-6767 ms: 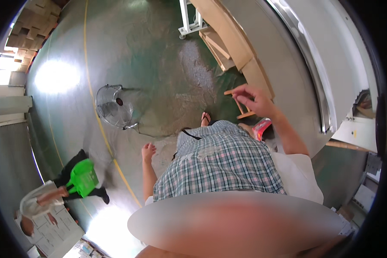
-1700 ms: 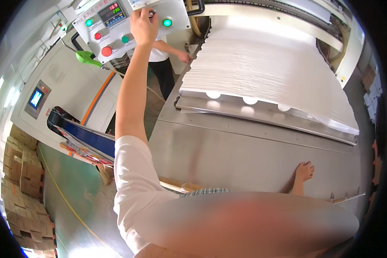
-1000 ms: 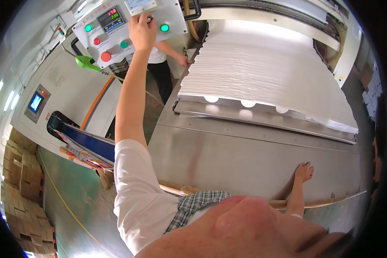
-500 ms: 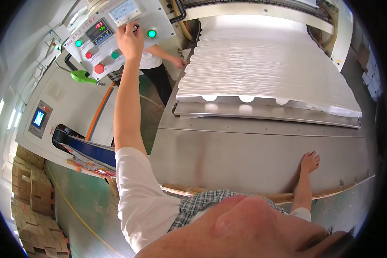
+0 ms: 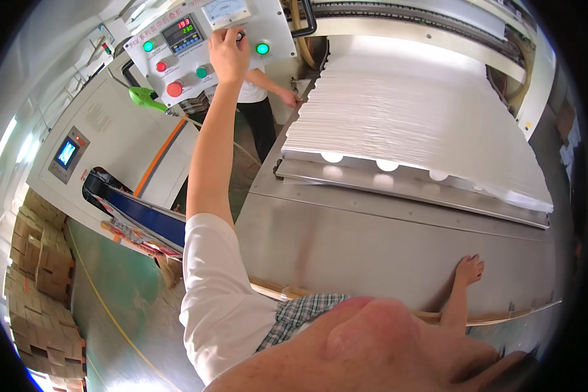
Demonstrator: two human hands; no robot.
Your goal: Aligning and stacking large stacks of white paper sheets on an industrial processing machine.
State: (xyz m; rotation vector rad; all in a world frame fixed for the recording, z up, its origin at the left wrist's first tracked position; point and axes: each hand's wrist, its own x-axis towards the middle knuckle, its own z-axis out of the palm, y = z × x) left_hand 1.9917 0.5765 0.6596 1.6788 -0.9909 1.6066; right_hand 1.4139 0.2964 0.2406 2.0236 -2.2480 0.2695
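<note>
My left arm reaches up to the control panel (image 5: 209,62), and my left hand (image 5: 228,57) is closed around a small black knob (image 5: 240,36) below the dial gauge (image 5: 225,9). Part of the knob is hidden by the fingers. My right hand (image 5: 469,269) rests on the bare steel table (image 5: 372,248) near its front edge, fingers loosely bent and nothing in them. Beyond it, a broad stack of white, layered thin sheets (image 5: 405,104) lies on the machine bed, its front edge over a metal ledge (image 5: 411,189) with round cut-outs.
Behind the panel a co-worker's hand (image 5: 289,98) touches the machine's side. At left stand a white cabinet with a lit screen (image 5: 66,153), a blue conveyor belt (image 5: 143,212) and stacked cardboard boxes (image 5: 36,313). A green-handled tool (image 5: 145,98) hangs below the panel.
The view has shifted, so the panel and the sheets sit farther right in the picture. My left hand stays on the knob, my right hand on the table. The red digits on the display differ.
</note>
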